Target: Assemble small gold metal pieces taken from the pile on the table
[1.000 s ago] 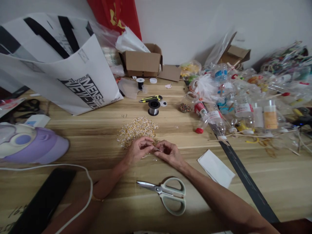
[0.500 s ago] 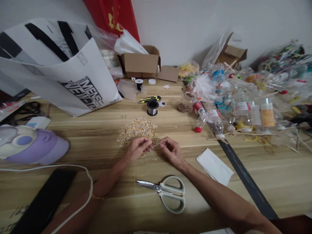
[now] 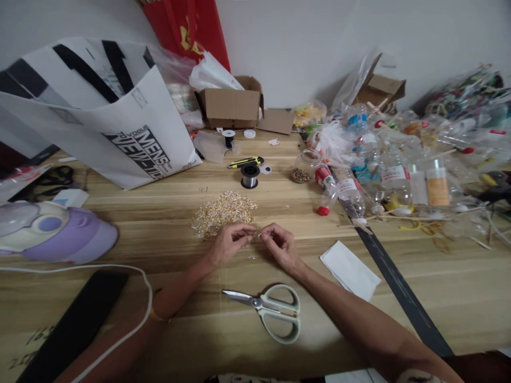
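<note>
My left hand (image 3: pixel 232 243) rests just in front of a loose pile of tiny gold and silver pieces (image 3: pixel 225 210). Its thumb and fingers are drawn together in a pinch, and what lies between them is too small to make out. Facing it, my right hand (image 3: pixel 280 246) pinches a tiny shiny bit near the left fingertips. A narrow gap separates the two hands. Nearer to me lie scissors (image 3: pixel 258 303) with pale handles, blades pointing left. One small silvery piece (image 3: pixel 251 257) lies on the table below my hands.
Behind the pile stand a wire spool (image 3: pixel 249 176) and a yellow-black utility knife (image 3: pixel 245 162). Plastic bottles (image 3: pixel 393 178) crowd the right side, near folded white paper (image 3: pixel 350 270). A white shopping bag (image 3: pixel 139 122), a purple-and-cream object (image 3: pixel 80 234) and a white cable (image 3: pixel 148 292) occupy the left.
My left hand has shifted slightly right and up, its fingers stretched further toward the right hand. My right hand stays nearly in place. The whole view has tilted a little.
</note>
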`<state>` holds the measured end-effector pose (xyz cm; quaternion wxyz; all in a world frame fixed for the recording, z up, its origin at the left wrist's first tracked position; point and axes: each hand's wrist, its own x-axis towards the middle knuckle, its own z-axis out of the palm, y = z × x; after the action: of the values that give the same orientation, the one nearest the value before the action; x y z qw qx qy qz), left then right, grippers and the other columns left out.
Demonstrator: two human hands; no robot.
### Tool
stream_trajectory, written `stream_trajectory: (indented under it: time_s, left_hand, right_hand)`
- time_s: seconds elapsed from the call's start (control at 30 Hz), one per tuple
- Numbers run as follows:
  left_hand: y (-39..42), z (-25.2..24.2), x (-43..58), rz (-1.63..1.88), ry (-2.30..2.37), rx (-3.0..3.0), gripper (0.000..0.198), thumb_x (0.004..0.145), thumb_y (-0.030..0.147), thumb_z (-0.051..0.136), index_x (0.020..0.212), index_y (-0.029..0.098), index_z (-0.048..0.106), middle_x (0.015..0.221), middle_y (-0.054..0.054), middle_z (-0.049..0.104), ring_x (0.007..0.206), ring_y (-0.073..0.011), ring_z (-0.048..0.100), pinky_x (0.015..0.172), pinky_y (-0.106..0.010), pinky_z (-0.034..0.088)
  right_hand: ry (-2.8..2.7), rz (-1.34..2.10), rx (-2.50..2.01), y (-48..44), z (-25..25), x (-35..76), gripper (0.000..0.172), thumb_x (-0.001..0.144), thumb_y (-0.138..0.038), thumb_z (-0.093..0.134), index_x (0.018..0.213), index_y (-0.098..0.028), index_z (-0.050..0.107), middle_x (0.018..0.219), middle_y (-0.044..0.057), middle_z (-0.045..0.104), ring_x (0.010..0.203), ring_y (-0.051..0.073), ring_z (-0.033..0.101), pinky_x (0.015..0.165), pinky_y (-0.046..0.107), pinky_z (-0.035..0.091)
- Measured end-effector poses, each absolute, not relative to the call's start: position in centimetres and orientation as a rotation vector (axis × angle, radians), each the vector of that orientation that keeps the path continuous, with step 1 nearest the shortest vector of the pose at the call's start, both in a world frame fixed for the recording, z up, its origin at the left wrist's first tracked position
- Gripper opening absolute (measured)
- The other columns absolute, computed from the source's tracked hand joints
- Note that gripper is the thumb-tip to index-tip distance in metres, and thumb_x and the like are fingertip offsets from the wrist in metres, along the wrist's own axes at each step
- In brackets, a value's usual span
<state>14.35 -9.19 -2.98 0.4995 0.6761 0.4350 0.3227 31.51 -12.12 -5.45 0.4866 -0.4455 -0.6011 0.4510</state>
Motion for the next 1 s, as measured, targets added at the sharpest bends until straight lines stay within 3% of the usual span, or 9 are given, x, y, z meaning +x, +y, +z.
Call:
stream_trajectory:
  time_s: [0.1, 0.2, 0.33, 0.47, 0.6, 0.73, 1.0]
  left_hand:
    - [-9.4, -3.0, 14.3, 0.775, 0.981, 1.557, 0.028, 0.074, 0.020, 0.059, 0.101, 0.013, 0.065, 0.105, -0.011, 0.067, 0.091, -0.0204, 0.064, 0.078, -0.032, 0.051]
    - [-9.7, -3.2, 14.2, 0.730, 0.879, 1.437, 0.037, 0.072, 0.020, 0.062, 0.109, 0.013, 0.060, 0.111, -0.013, 0.065, 0.094, -0.0212, 0.064, 0.078, -0.032, 0.052]
    - [-10.2, -3.6, 13.9, 0.707, 0.891, 1.377, 0.037, 0.068, 0.020, 0.067, 0.104, 0.013, 0.060, 0.095, -0.010, 0.069, 0.086, -0.0185, 0.065, 0.077, -0.030, 0.052]
    - [-10.6, -3.8, 13.6, 0.699, 0.965, 1.470, 0.023, 0.072, 0.024, 0.065, 0.090, 0.012, 0.062, 0.077, -0.005, 0.068, 0.071, -0.0145, 0.063, 0.066, -0.025, 0.049]
    - [-10.6, -3.8, 12.8, 0.673, 1.083, 1.703, 0.014, 0.075, 0.026, 0.059, 0.074, 0.014, 0.064, 0.067, -0.002, 0.064, 0.063, -0.0129, 0.057, 0.058, -0.022, 0.044]
    - [-10.7, -3.4, 11.6, 0.584, 1.169, 1.861, 0.015, 0.076, 0.027, 0.058, 0.073, 0.015, 0.066, 0.065, -0.001, 0.064, 0.060, -0.0131, 0.055, 0.056, -0.021, 0.041]
    - [-11.0, -3.2, 10.2, 0.461, 1.160, 1.918, 0.015, 0.076, 0.024, 0.055, 0.072, 0.015, 0.065, 0.058, 0.001, 0.059, 0.054, -0.0111, 0.049, 0.051, -0.019, 0.035]
  right_hand:
    - [-1.487, 1.074, -1.068, -12.1, -5.3, 31.3, 0.027, 0.082, -0.043, 0.054, 0.074, -0.017, 0.054, 0.055, -0.003, 0.045, 0.048, 0.009, 0.037, 0.046, 0.022, 0.030]
    - [-1.519, 1.083, -1.052, -12.1, -5.4, 31.0, 0.026, 0.082, -0.042, 0.055, 0.076, -0.017, 0.056, 0.057, -0.002, 0.050, 0.049, 0.010, 0.041, 0.047, 0.022, 0.033]
    - [-1.550, 1.102, -1.046, -12.2, -5.9, 30.8, 0.024, 0.081, -0.040, 0.057, 0.079, -0.016, 0.058, 0.060, 0.000, 0.054, 0.052, 0.010, 0.045, 0.049, 0.023, 0.035]
    - [-1.585, 1.178, -1.045, -12.3, -6.0, 30.8, 0.024, 0.081, -0.039, 0.057, 0.082, -0.016, 0.060, 0.063, 0.000, 0.056, 0.054, 0.011, 0.046, 0.050, 0.022, 0.035]
    - [-1.617, 1.302, -0.990, -12.3, -5.7, 30.9, 0.022, 0.082, -0.036, 0.057, 0.087, -0.015, 0.060, 0.066, 0.000, 0.054, 0.056, 0.010, 0.045, 0.051, 0.021, 0.035]
    - [-1.736, 1.405, -0.952, -12.1, -5.5, 31.2, 0.021, 0.083, -0.032, 0.055, 0.095, -0.015, 0.060, 0.068, 0.000, 0.054, 0.058, 0.010, 0.046, 0.052, 0.020, 0.035]
    - [-2.263, 0.976, -0.916, -12.2, -4.1, 31.2, 0.015, 0.087, -0.020, 0.049, 0.086, -0.016, 0.063, 0.075, 0.003, 0.060, 0.065, 0.012, 0.053, 0.060, 0.022, 0.039]
